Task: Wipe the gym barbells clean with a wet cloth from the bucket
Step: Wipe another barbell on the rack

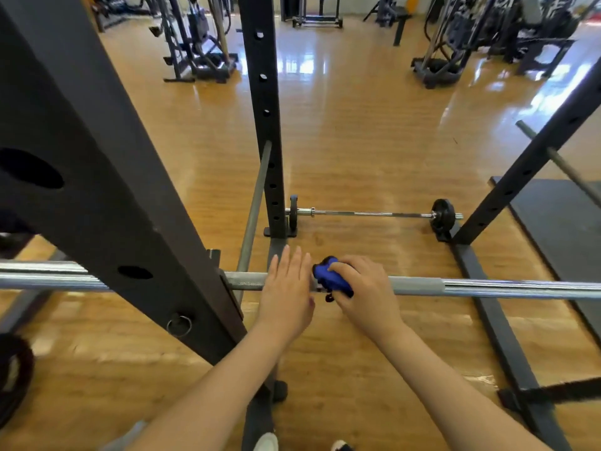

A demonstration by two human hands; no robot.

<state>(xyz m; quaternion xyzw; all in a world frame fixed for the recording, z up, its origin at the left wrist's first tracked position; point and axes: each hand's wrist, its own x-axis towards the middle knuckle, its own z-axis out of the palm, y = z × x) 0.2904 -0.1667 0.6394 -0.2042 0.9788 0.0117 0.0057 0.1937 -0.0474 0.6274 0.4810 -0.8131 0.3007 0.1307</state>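
Note:
A steel barbell runs across the view at waist height, racked in a dark squat rack. My right hand grips a blue cloth wrapped over the bar near the middle. Just left of the cloth, my left hand lies flat over the bar with its fingers straight. A second barbell with small black plates lies on the wooden floor beyond the rack. No bucket is in view.
The rack's near upright slants across the left. A far upright stands ahead and another leans at the right. A black mat lies right. Gym machines line the back. A plate is at left.

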